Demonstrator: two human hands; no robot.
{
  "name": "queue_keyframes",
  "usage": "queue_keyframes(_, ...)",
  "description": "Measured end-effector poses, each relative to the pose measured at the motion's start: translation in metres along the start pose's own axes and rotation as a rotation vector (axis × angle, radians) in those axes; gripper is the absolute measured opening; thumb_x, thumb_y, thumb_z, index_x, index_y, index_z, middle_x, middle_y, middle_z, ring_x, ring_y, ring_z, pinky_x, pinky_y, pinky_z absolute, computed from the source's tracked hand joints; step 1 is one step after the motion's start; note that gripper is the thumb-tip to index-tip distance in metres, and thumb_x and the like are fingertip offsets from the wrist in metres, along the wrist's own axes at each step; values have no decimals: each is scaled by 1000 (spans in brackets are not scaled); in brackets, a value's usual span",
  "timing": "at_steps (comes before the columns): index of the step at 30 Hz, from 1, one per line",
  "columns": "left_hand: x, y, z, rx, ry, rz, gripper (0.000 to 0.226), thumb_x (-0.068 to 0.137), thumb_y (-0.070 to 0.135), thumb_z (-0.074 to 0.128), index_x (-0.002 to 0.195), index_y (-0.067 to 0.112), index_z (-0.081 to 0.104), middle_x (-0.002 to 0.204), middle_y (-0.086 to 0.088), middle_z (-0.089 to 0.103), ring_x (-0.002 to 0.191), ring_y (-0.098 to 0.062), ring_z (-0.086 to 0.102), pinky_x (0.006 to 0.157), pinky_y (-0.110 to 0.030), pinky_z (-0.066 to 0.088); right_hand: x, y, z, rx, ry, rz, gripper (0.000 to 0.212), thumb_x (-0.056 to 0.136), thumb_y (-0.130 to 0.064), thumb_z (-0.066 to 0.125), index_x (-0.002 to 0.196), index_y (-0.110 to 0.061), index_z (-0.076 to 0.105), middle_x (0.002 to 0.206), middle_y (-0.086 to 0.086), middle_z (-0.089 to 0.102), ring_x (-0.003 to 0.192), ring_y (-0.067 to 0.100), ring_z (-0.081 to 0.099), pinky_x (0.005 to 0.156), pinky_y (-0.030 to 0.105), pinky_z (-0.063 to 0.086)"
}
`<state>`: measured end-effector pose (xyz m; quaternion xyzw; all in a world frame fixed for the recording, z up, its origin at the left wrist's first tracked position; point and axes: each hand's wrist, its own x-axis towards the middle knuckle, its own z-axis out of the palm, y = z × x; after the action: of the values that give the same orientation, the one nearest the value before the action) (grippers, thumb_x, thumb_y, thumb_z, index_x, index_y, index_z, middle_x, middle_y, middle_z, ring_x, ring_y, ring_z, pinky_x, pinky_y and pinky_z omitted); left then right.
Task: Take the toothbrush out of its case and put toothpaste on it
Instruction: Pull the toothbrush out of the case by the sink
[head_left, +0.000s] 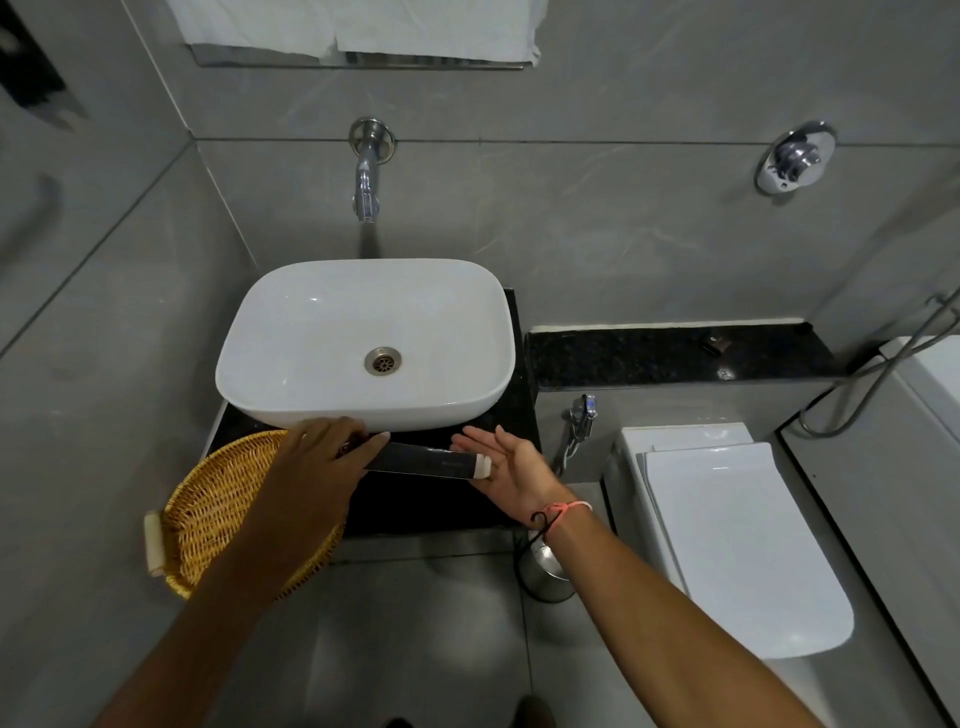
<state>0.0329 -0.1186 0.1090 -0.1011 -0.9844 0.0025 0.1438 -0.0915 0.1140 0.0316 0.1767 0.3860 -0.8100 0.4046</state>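
Fingers (363, 435) of the left hand (324, 457) curl down over one end of a dark tube (423, 460) and hold it. Its white cap (482, 466) points at the right hand (506, 467), which is flat and open with the fingers spread a little. The cap touches that palm. The tube lies across the black counter (441, 504), just in front of the white sink (363, 343). A basket (218, 514) sits under the left arm. A toilet (727, 530) is on the right.
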Motion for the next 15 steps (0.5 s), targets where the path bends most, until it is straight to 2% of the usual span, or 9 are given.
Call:
queue_keyframes(3, 9, 6, -13, 46, 17, 82, 61, 66, -1, 79, 123, 11, 64, 112, -13, 66, 105, -33, 59, 89, -47, 51, 2, 9, 6, 88, -2, 21, 42, 107, -31, 39, 108, -2, 71, 98, 13, 82, 107, 28, 68, 88, 40, 54)
queue_keyframes(10, 27, 19, -42, 50, 26, 244, 54, 61, 3, 86, 112, 11, 69, 103, -13, 69, 95, -33, 65, 80, -43, 55, 4, 31, 8, 209, 65, 52, 33, 102, -32, 54, 106, -3, 69, 87, 14, 82, 98, 28, 71, 71, 39, 63)
queue_keyframes(12, 28, 18, -47, 56, 19, 267, 56, 57, 4, 87, 110, 12, 69, 102, -12, 69, 93, -32, 64, 80, -43, 56, 3, 36, 6, 232, 81, 53, 31, 101, -32, 57, 105, -4, 68, 83, 13, 82, 91, 27, 73, 66, 37, 64)
queue_keyframes(15, 30, 12, -52, 56, -23, 265, 57, 56, 11, 90, 109, 15, 68, 101, -10, 68, 92, -30, 62, 78, -42, 55, 0, 40, 3, 235, 94, 39, 29, 98, -33, 61, 102, -5, 68, 78, 12, 80, 71, 25, 78, 59, 33, 64)
